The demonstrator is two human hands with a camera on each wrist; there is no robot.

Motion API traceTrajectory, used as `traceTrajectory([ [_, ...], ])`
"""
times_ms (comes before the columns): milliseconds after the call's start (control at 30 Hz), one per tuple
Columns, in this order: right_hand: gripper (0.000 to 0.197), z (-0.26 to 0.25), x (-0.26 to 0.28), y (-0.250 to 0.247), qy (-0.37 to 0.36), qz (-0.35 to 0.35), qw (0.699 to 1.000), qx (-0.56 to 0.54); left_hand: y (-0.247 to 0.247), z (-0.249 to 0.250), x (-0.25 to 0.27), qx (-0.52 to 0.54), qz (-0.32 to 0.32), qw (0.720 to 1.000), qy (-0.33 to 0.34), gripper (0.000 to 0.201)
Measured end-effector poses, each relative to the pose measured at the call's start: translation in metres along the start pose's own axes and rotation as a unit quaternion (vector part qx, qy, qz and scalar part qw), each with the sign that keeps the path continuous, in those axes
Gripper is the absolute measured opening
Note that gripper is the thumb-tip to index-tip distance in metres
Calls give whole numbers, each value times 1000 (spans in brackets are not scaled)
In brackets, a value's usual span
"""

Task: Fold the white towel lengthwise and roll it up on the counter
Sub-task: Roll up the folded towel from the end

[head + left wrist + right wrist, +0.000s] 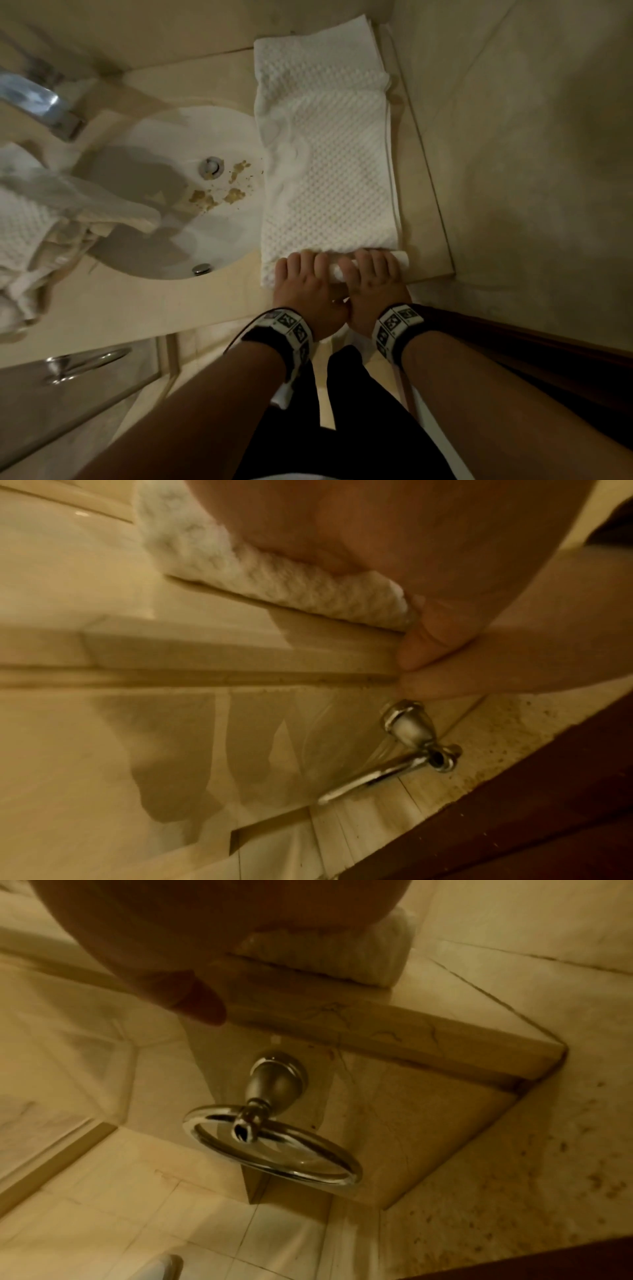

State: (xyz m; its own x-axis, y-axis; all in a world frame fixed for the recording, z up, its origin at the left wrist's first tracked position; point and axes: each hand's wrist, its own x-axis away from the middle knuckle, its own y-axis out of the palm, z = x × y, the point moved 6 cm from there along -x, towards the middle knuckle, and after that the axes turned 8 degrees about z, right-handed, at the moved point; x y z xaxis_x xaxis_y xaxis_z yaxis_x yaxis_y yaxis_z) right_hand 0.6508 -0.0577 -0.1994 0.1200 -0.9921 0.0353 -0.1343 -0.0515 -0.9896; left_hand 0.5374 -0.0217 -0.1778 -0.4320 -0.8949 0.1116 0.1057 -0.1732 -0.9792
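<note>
Beige stone table [144, 308] beside a white sink [164, 212], seen from above. Left hand [305, 291] and right hand [373, 287] lie side by side on the near end of the white towel [329, 164], thumbs meeting behind. Each grip is a flat press rather than a clasp: fingers reach forward over a small roll [399, 257] just begun at the near edge, whose free end shows past the right hand. Whether the fingertips hook over the far side of the roll cannot be told. In the left wrist view the palm bears down on the towel's thick edge [291, 588], with the table front below it.

Beyond the hands, the towel lies as a long folded strip running away along the table, its left edge rumpled at the sink's rim. Lengthwise folding appears done; rolling appears to be at its first turn.

The next move probably calls for both hands pushing forward together with even pressure, keeping the roll tight and square to the strip so that it does not cone toward the rumpled side.

A chrome towel ring [270, 1145] hangs below the table front, and another white cloth [30, 233] lies left of the sink.
</note>
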Motion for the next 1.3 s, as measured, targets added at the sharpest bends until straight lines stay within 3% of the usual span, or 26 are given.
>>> traceTrajectory([
  [167, 72, -5, 1, -5, -3, -22, 1000, 17, 7, -1, 19, 14, 4, 1000, -1, 70],
  [333, 67, -2, -16, -13, 8, -35, 999, 30, 18, -3, 32, -2, -24, 1000, 15, 87],
  [533, 81, -5, 12, 7, 66, -55, 996, -39, 10, -7, 13, 27, -19, 998, 48, 84],
  [700, 87, -5, 16, 6, 12, -24, 999, -38, 1, -6, 7, 27, -31, 999, 24, 79],
  [800, 100, 2, 2, 10, 13, -57, 998, -19, 4, -6, 11, 53, -40, 998, 19, 84],
  [1000, 91, -6, 2, 5, 48, -53, 997, -24, 10, 2, 34, 32, -74, 995, 54, 92],
  [1167, 90, -6, 2, -4, 24, -44, 999, -14, 17, -6, 41, -10, -107, 993, 51, 110],
  [1300, 100, -6, 0, -11, -1, -58, 998, 19, 12, -3, 32, -17, -133, 990, 47, 110],
])
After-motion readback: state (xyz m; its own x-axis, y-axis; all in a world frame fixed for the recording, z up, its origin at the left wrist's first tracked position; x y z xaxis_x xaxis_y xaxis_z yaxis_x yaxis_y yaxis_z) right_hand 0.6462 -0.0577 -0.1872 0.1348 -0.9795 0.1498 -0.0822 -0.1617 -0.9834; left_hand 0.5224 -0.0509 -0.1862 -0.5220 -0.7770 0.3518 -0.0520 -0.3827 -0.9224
